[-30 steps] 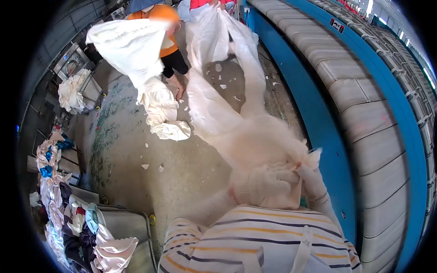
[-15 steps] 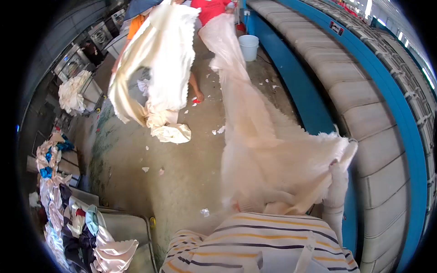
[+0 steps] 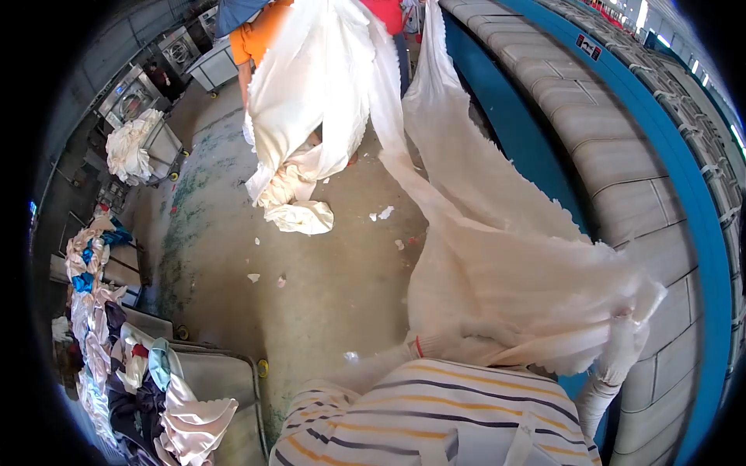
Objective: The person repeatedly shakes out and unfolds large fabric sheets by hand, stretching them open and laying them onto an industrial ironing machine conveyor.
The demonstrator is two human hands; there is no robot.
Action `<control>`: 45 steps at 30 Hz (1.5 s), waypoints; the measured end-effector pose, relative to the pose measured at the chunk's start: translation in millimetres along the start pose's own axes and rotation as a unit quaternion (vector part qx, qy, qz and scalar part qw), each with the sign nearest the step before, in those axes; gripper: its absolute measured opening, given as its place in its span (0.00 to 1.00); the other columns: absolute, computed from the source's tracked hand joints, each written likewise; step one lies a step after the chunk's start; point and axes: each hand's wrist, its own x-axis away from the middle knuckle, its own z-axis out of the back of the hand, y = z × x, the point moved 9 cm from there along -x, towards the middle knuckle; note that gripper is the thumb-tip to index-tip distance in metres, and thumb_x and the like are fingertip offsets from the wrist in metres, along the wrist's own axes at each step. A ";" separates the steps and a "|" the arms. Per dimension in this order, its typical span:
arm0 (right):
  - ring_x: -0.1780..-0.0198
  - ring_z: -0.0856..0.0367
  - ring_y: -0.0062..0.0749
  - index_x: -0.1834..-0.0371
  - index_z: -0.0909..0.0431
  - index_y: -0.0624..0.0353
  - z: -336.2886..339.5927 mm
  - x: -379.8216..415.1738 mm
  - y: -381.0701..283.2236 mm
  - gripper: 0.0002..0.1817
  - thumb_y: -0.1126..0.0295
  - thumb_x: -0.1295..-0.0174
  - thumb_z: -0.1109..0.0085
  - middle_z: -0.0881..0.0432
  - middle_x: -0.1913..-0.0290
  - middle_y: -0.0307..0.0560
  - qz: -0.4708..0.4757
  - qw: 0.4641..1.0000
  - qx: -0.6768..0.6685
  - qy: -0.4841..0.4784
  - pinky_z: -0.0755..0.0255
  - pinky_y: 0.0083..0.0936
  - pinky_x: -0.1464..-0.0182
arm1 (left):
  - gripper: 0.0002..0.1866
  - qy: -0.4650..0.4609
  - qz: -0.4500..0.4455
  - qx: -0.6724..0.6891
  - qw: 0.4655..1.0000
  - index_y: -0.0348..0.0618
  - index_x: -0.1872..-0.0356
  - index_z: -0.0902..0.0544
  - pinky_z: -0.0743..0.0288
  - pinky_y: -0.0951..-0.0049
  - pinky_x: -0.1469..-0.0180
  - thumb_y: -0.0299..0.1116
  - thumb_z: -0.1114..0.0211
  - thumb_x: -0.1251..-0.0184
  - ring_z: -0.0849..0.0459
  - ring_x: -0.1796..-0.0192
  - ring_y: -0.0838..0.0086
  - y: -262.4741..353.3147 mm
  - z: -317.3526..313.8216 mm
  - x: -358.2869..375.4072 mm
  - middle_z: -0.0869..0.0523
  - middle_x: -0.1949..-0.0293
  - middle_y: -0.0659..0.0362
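A long, thin white cloth (image 3: 497, 256) with a scalloped edge stretches from my body toward the people opposite. At its near right corner my right hand (image 3: 624, 330), in a white glove, is closed on the fabric beside the padded machine. My left hand (image 3: 458, 342), in a pale glove with a red cuff edge, lies against the near edge of the cloth. Its fingers look stretched out along the fabric, somewhat blurred. Another creamy white cloth (image 3: 311, 101) hangs in front of a person in orange (image 3: 260, 35), its lower end bunched on the floor.
A long blue machine (image 3: 536, 163) with a padded beige roller (image 3: 606, 140) runs along the right. At left, carts (image 3: 225, 396) hold heaped linens (image 3: 144, 388). Farther back stands another loaded cart (image 3: 163, 151). White scraps (image 3: 386, 212) dot the floor. A person in red (image 3: 385, 9) stands behind the cloths.
My right hand has moved right with the cloth corner, spreading the near end. My left hand has come into clearer view on the cloth. The hanging creamy cloth has swung right.
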 end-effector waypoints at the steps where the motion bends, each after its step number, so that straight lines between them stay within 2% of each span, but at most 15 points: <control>1: 0.54 0.24 0.27 0.42 0.29 0.69 8.4 1.4 -2.4 0.23 0.67 0.37 0.40 0.22 0.52 0.46 0.011 1.000 -0.014 0.011 0.30 0.23 0.50 | 0.15 -0.005 0.005 0.005 1.000 0.39 0.46 0.20 0.35 0.74 0.35 0.30 0.40 0.33 0.24 0.40 0.69 0.2 -2.6 -2.9 0.19 0.44 0.55; 3: 0.56 0.25 0.26 0.41 0.30 0.69 27.3 4.8 -1.4 0.22 0.65 0.34 0.45 0.22 0.54 0.44 0.053 0.996 -0.010 0.065 0.30 0.23 0.52 | 0.16 -0.016 0.015 0.015 1.000 0.39 0.45 0.20 0.35 0.75 0.35 0.31 0.40 0.32 0.24 0.40 0.70 -0.2 -6.5 -10.5 0.19 0.44 0.55; 7: 0.53 0.25 0.29 0.41 0.30 0.69 34.4 4.8 -12.1 0.24 0.66 0.37 0.40 0.23 0.51 0.47 0.064 0.996 -0.003 0.067 0.30 0.26 0.48 | 0.19 -0.043 0.011 0.017 0.999 0.37 0.41 0.22 0.35 0.76 0.35 0.31 0.41 0.31 0.24 0.40 0.74 -9.4 -9.9 -22.4 0.19 0.43 0.55; 13: 0.45 0.26 0.33 0.37 0.32 0.69 46.7 -5.4 -34.6 0.27 0.60 0.31 0.47 0.25 0.43 0.53 0.112 0.987 -0.034 0.112 0.32 0.28 0.43 | 0.23 0.036 0.144 -0.097 0.984 0.35 0.36 0.27 0.34 0.77 0.37 0.32 0.40 0.30 0.25 0.40 0.75 -39.5 10.6 -21.1 0.21 0.40 0.55; 16: 0.43 0.27 0.33 0.38 0.32 0.69 73.3 -5.7 -17.5 0.25 0.65 0.34 0.42 0.26 0.42 0.51 0.133 0.977 -0.058 0.154 0.34 0.28 0.39 | 0.25 0.029 0.119 -0.164 0.979 0.36 0.35 0.30 0.33 0.76 0.37 0.33 0.40 0.30 0.25 0.40 0.75 -70.5 27.7 -17.3 0.22 0.40 0.56; 17: 0.44 0.27 0.32 0.39 0.31 0.69 81.5 -5.3 -9.5 0.24 0.65 0.34 0.42 0.25 0.44 0.50 0.144 0.975 -0.031 0.163 0.34 0.28 0.40 | 0.25 0.034 0.132 -0.075 0.988 0.35 0.36 0.28 0.32 0.76 0.38 0.33 0.39 0.31 0.25 0.40 0.75 -84.8 30.6 -17.4 0.21 0.41 0.56; 19: 0.46 0.26 0.29 0.41 0.29 0.69 94.5 -1.3 1.5 0.23 0.66 0.34 0.42 0.24 0.48 0.48 0.165 0.969 0.025 0.182 0.33 0.26 0.42 | 0.25 0.045 0.125 -0.138 0.982 0.35 0.36 0.28 0.32 0.76 0.38 0.33 0.38 0.32 0.25 0.41 0.75 -77.7 33.1 -17.8 0.21 0.42 0.56; 22: 0.50 0.27 0.26 0.46 0.27 0.68 77.5 -2.3 -9.4 0.19 0.65 0.34 0.41 0.23 0.53 0.44 0.106 0.976 -0.044 0.187 0.33 0.23 0.45 | 0.23 0.054 0.137 -0.193 0.970 0.38 0.38 0.25 0.31 0.75 0.39 0.34 0.37 0.33 0.23 0.43 0.73 -62.0 31.8 -19.5 0.19 0.43 0.55; 31: 0.49 0.27 0.26 0.49 0.24 0.68 69.1 -12.8 -23.3 0.16 0.67 0.33 0.42 0.22 0.51 0.45 0.103 0.970 -0.113 0.191 0.33 0.24 0.45 | 0.19 0.057 0.097 -0.295 0.949 0.45 0.44 0.20 0.29 0.72 0.42 0.41 0.41 0.32 0.20 0.46 0.69 -41.6 35.8 -14.8 0.16 0.48 0.55; 33: 0.48 0.26 0.27 0.47 0.24 0.70 59.5 -1.9 -55.8 0.16 0.68 0.32 0.44 0.23 0.49 0.47 0.228 0.954 0.013 0.194 0.33 0.24 0.43 | 0.18 0.064 0.169 -0.321 0.930 0.45 0.46 0.19 0.29 0.72 0.43 0.42 0.44 0.31 0.20 0.46 0.69 -61.6 42.4 -4.0 0.16 0.51 0.56; 35: 0.47 0.26 0.29 0.45 0.24 0.71 59.8 0.3 -57.6 0.17 0.69 0.32 0.45 0.23 0.48 0.48 0.264 0.941 0.054 0.204 0.34 0.25 0.42 | 0.18 0.099 0.199 -0.322 0.920 0.45 0.48 0.19 0.28 0.72 0.45 0.43 0.44 0.31 0.19 0.50 0.67 -46.1 47.0 9.2 0.16 0.54 0.54; 40: 0.46 0.26 0.31 0.42 0.26 0.72 71.2 -19.3 -28.8 0.19 0.69 0.31 0.47 0.23 0.48 0.49 0.133 0.965 0.002 0.227 0.36 0.26 0.40 | 0.16 0.126 0.186 -0.317 0.921 0.45 0.52 0.18 0.25 0.69 0.49 0.44 0.43 0.32 0.17 0.56 0.65 -29.5 62.3 38.0 0.15 0.60 0.53; 43: 0.45 0.27 0.32 0.41 0.26 0.71 68.8 -13.4 -26.8 0.20 0.68 0.31 0.46 0.24 0.49 0.49 0.301 0.910 0.215 0.186 0.35 0.28 0.40 | 0.16 0.121 0.198 -0.369 0.900 0.46 0.54 0.17 0.25 0.67 0.50 0.44 0.43 0.32 0.17 0.56 0.66 -23.4 65.2 56.2 0.14 0.61 0.54; 44: 0.45 0.26 0.35 0.40 0.27 0.69 70.2 -27.5 -15.2 0.20 0.69 0.30 0.47 0.25 0.48 0.51 0.124 0.974 -0.007 0.188 0.34 0.31 0.39 | 0.16 0.116 0.226 -0.386 0.887 0.46 0.54 0.17 0.25 0.67 0.49 0.44 0.44 0.32 0.17 0.55 0.68 -27.0 66.8 66.1 0.14 0.60 0.54; 45: 0.45 0.26 0.38 0.40 0.26 0.68 57.8 -15.3 -36.6 0.19 0.69 0.29 0.49 0.26 0.47 0.53 0.328 0.907 0.221 0.145 0.32 0.32 0.40 | 0.16 0.114 0.254 -0.402 0.872 0.46 0.54 0.16 0.26 0.67 0.49 0.45 0.44 0.31 0.17 0.54 0.70 -30.0 70.6 77.5 0.14 0.60 0.54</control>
